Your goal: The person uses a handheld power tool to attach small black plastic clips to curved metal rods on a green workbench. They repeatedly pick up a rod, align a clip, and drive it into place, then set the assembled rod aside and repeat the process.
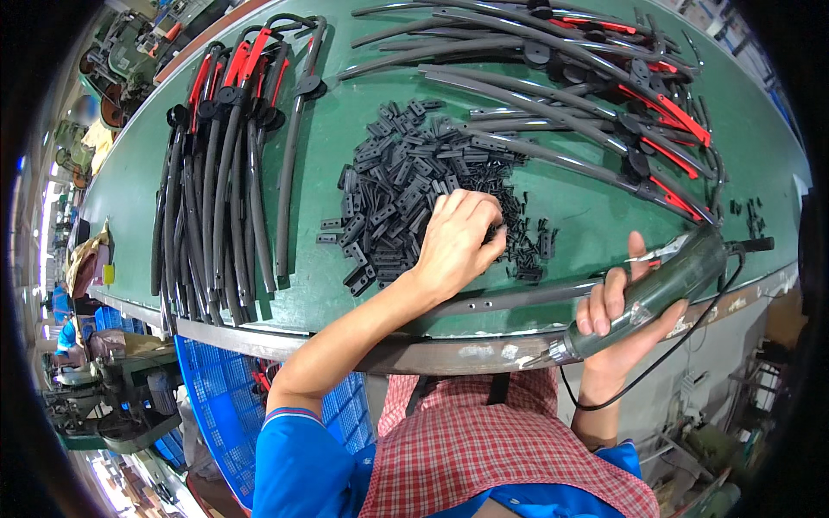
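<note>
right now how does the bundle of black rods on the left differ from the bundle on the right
The left bundle lies packed tight and near parallel, running toward the table edge; the right bundle is fanned out loosely across the table. The left bundle's red clips cluster at its far end; the right bundle's are scattered along its right side. Both are dark curved rods with red clips on the green table.

left hand (458,237) reaching forward, fingers curled — right hand (623,321) gripping, palm up
</note>
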Demonstrator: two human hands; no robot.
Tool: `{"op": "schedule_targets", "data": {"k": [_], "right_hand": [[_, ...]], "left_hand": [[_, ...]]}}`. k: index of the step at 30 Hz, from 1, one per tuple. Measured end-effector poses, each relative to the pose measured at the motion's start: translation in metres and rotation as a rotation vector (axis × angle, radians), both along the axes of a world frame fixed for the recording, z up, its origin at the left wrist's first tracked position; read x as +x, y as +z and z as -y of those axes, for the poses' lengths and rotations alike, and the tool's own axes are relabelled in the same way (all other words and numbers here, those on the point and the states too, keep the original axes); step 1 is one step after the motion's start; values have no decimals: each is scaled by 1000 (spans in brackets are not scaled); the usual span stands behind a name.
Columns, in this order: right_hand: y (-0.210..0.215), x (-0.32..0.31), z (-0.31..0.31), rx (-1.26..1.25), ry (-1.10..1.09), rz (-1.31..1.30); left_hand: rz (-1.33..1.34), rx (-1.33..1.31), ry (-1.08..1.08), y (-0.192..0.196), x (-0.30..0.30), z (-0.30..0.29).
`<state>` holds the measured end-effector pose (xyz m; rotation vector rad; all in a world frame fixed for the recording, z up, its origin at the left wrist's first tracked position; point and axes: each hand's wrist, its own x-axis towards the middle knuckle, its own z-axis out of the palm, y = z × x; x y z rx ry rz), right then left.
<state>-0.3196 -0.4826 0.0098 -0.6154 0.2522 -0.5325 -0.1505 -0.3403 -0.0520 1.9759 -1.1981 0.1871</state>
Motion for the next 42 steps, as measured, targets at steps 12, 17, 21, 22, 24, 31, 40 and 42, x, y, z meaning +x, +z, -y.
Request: {"op": "schedule_targets", "data": {"k": [12,17,21,22,24,31,40,42], "right_hand": [[24,49,17,-169,-139,398],[24,48,13,-304,-132,516],[25,50,11,-317,-145,500],[26,49,10,-317,-152,490],[27,49,7,-311,-175,482],[26,52,1,-251,-203,532],[-7,22,15,97,-327,269],[-11,21,7,176,-337,164]], "left_hand": [[-1290,-110,-311,25,-5,-4],[-1548,-293,-385,12,-15,0],[-1580,-259,-410,18,-16,-1],[-1589,-255,-390,20,-16,0],[-1606,-251,-349,24,-19,1],[-1609,-269,-467,22,-22,-3],[-744,-80,-83,26,-34,-31],[-498,-42,-3,24,-30,-42]]}}
